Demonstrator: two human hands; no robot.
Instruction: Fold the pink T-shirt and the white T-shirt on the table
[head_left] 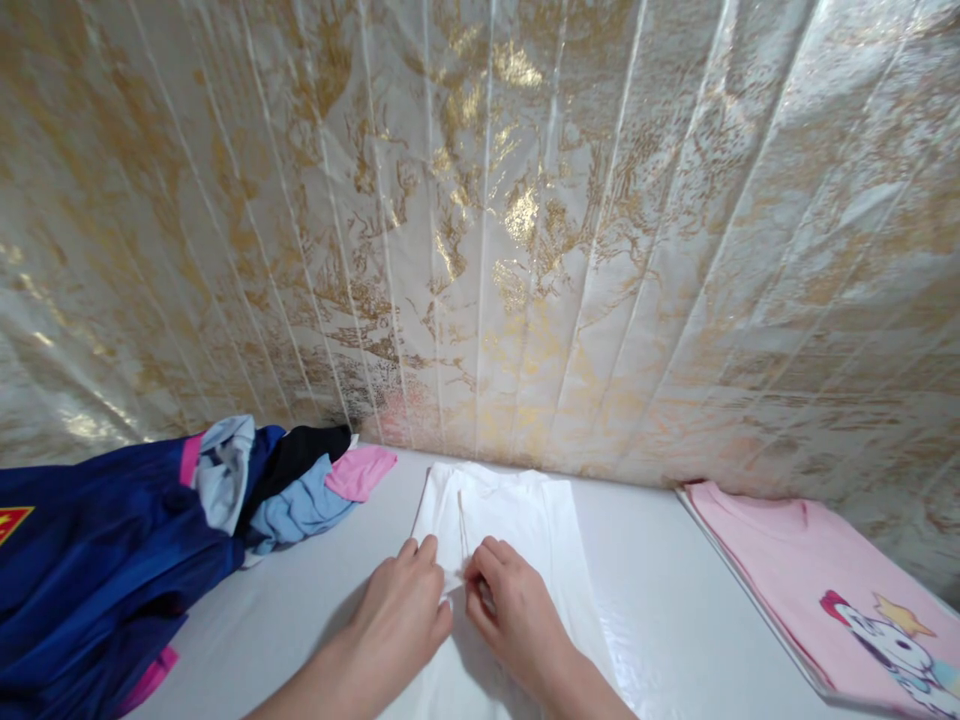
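A white garment (528, 512) lies in a long folded strip on the white surface, its far end close to the patterned wall. Its exact kind I cannot make out. My left hand (401, 605) rests at the garment's left edge, fingers bent down and closed on the fabric. Beside it, my right hand (517, 605) pinches the cloth between thumb and fingers near the middle of the strip. A thin crease runs up the fabric just beyond my right fingertips. Both hands are close together, and the near part of the garment is partly hidden by them.
To the left is a loose heap with a dark blue garment (97, 545), a black cloth (296, 455), a light blue cloth (296, 505) and a pink cloth (361, 471). A folded pink shirt (795, 560) with a cartoon print lies right. A gold-patterned wall covering (480, 230) rises behind.
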